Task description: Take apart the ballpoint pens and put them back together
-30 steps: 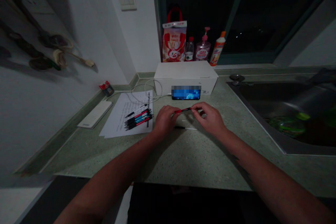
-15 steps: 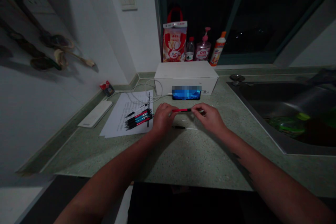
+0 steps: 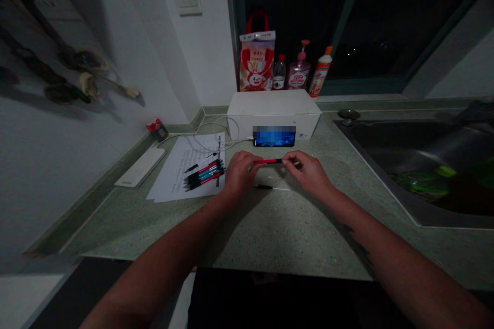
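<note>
A red and black pen [image 3: 267,161] is held level just above the green speckled counter [image 3: 278,226]. My left hand [image 3: 239,173] pinches its left end and my right hand [image 3: 306,172] pinches its right end. Under the pen a thin pen refill [image 3: 271,187] lies on the counter between my hands. Left of my left hand a bundle of several red, blue and black pens [image 3: 204,174] rests on a sheet of white paper [image 3: 181,166].
A lit phone [image 3: 274,139] leans against a white box [image 3: 272,108] behind my hands, with a white cable [image 3: 210,140] beside it. A red bag [image 3: 256,59] and bottles [image 3: 298,71] stand at the window. A steel sink [image 3: 424,164] lies right. A white flat device [image 3: 139,167] lies left.
The pen has levelled from a slight tilt to horizontal. Both hands have shifted a little away from me; their grip on the pen is the same.
</note>
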Demonstrator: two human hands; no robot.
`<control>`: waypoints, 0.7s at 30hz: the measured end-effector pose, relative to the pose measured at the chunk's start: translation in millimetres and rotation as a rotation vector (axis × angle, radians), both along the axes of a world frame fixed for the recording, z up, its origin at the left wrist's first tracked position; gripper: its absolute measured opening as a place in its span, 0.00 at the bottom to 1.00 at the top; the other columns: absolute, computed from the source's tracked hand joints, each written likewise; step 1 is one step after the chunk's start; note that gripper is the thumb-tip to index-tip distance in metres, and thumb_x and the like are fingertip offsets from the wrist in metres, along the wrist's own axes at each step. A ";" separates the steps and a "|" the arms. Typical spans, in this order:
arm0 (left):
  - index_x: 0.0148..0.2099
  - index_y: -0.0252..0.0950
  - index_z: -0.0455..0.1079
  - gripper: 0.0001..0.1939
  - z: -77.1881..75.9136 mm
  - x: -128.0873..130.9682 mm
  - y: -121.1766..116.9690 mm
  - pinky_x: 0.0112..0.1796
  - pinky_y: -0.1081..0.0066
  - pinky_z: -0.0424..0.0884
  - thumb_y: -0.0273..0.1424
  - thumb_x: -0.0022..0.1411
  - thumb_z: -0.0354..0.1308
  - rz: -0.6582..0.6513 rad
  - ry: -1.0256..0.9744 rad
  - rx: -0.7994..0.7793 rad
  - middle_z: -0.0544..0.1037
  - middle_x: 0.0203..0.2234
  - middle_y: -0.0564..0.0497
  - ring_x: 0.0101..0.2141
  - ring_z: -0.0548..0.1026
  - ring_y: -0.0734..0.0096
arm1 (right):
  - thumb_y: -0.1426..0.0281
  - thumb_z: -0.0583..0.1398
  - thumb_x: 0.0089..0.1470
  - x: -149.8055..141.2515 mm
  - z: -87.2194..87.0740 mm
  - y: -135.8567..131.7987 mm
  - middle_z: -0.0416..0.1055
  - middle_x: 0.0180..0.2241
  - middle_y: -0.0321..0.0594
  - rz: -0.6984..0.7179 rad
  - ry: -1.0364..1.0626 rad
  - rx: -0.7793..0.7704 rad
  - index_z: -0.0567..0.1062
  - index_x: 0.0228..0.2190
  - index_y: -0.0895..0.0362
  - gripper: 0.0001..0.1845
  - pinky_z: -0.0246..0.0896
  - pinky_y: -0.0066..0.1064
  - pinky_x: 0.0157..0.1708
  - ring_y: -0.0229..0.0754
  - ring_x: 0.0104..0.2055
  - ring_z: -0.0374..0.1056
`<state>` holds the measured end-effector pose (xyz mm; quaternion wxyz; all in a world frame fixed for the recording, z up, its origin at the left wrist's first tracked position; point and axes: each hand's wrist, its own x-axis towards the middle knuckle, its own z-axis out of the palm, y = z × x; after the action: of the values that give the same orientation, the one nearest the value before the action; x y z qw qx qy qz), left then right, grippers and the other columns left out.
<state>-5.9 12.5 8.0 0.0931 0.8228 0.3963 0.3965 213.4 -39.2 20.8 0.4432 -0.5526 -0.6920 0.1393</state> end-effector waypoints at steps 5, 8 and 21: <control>0.42 0.39 0.79 0.05 -1.2 -0.2 0.7 0.45 0.60 0.72 0.26 0.63 0.64 0.040 -0.013 -0.012 0.80 0.36 0.48 0.42 0.75 0.61 | 0.61 0.58 0.60 1.6 0.6 0.3 0.78 0.33 0.43 -0.028 -0.001 0.005 0.77 0.34 0.54 0.11 0.67 0.36 0.34 0.44 0.32 0.73; 0.41 0.39 0.79 0.05 -1.8 -0.8 1.9 0.46 0.59 0.72 0.26 0.63 0.64 0.050 -0.007 -0.007 0.80 0.36 0.48 0.42 0.75 0.60 | 0.61 0.58 0.60 1.9 0.6 0.0 0.78 0.33 0.43 -0.035 0.005 0.015 0.77 0.35 0.54 0.11 0.68 0.36 0.34 0.44 0.33 0.74; 0.42 0.38 0.79 0.05 -0.6 -0.4 0.3 0.44 0.61 0.71 0.26 0.63 0.64 0.037 0.003 0.012 0.79 0.36 0.48 0.41 0.74 0.60 | 0.62 0.59 0.59 0.3 -2.1 1.1 0.78 0.33 0.42 -0.005 -0.029 0.006 0.77 0.34 0.54 0.10 0.68 0.35 0.33 0.45 0.34 0.74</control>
<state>-6.3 12.9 7.4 0.0802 0.8165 0.4090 0.3995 213.7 -38.1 18.7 0.4348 -0.5550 -0.6975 0.1282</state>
